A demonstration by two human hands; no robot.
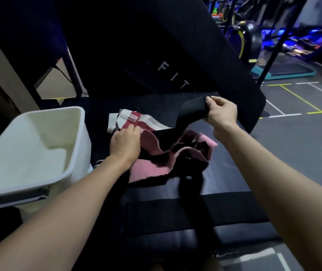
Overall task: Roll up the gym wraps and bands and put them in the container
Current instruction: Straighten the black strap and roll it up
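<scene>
The right hand [221, 111] has its grip closed on the far end of a black wrap [193, 109], thumb and fingers pinching the edge so that the fabric curls over just at the fingertips. From that grip the wrap runs away to the person's left and slightly toward them, its long axis lying roughly crosswise over the dark padded counter [224, 173], and its other end disappears among the heap near the left hand [125, 145]. That left hand rests with fingers bent on a red and white band [134, 122], touching it and seeming to pin or pinch its edge, though I cannot tell how firmly. Just on the near side of both grips lies a pink and black wrap [150, 167], crumpled and not yet rolled. The white container [19, 165] stands beside the counter, outward of the left grip and well apart from the right one, and looks to hold nothing so far. As I judge it, rolling the black wrap must begin at the right grip and travel leftward along the strip, so the left hand, being nearer the loose end and the container, would be the one to steady it and later drop it in
</scene>
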